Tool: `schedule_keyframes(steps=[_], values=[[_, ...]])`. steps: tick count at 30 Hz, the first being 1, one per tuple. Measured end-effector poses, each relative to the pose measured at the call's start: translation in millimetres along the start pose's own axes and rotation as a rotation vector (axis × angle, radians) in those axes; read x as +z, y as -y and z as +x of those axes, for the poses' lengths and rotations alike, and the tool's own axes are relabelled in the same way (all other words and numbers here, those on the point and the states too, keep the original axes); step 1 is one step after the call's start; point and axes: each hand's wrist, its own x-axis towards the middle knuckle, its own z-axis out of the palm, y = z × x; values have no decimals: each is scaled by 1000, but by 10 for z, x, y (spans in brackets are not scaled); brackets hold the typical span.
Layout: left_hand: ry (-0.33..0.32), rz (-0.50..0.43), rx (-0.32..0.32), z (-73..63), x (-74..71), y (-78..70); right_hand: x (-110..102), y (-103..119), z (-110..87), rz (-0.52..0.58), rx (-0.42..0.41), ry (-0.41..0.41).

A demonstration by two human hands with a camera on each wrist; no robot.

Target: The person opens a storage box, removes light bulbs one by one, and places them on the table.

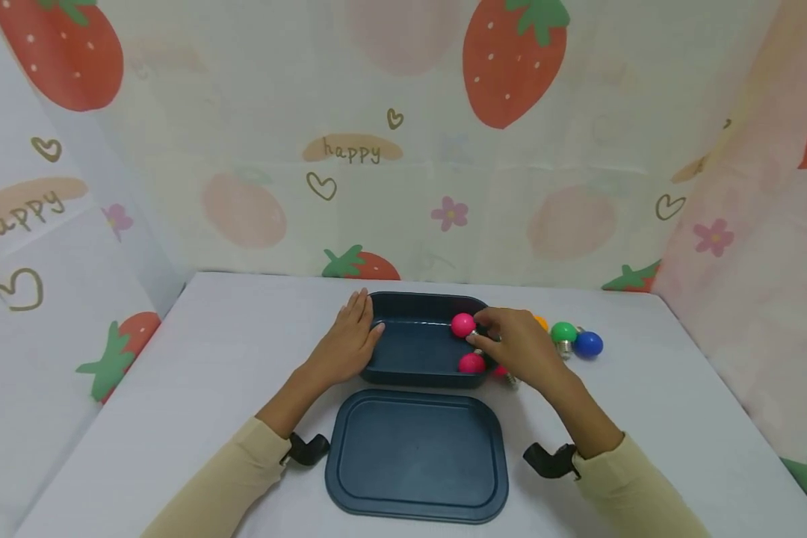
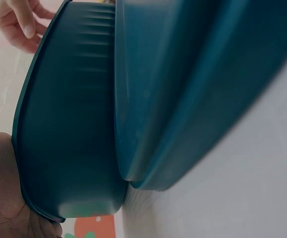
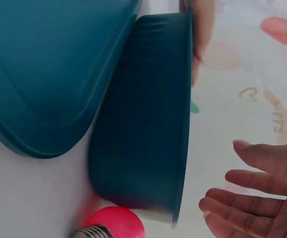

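A dark blue rectangular box point(image 1: 413, 379) holds two pink light bulbs, an upper one point(image 1: 463, 325) and a lower one point(image 1: 471, 364), near its right end. My left hand point(image 1: 344, 340) rests against the box's left end, fingers extended and thumb at the rim; the left wrist view shows its palm point(image 2: 2, 181) along the edge. Over the right rim reaches my right hand point(image 1: 521, 344), its fingertips close to the upper bulb. Seen from the right wrist, that hand point(image 3: 257, 198) has loosely spread fingers with nothing between them. Another pink bulb point(image 3: 118, 221) lies outside the box.
A matching blue lid point(image 1: 417, 456) lies flat in front of the box. Right of the box are a green bulb point(image 1: 564, 332), a blue bulb point(image 1: 588, 344) and a partly hidden orange bulb point(image 1: 542, 322). Strawberry-printed cloth point(image 1: 376, 217) stands behind the white table point(image 1: 255, 314).
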Motion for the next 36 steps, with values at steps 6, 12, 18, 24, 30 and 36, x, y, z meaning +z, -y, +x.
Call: schedule_keyframes(steps=[6,12,18,24,30,36], values=[[-4,7,5,14,9,1,57,18,172,-34,-29,38],[-6,2,2,22,14,15,138,16,339,-65,-39,60],[1,-2,-7,16,13,14,216,16,466,-88,-7,106],[7,-1,-10,15,8,-2,330,27,520,-182,57,155],[10,4,-6,12,-6,-17,437,8,509,-271,69,157],[12,14,-11,7,1,-2,483,53,526,-287,94,147]])
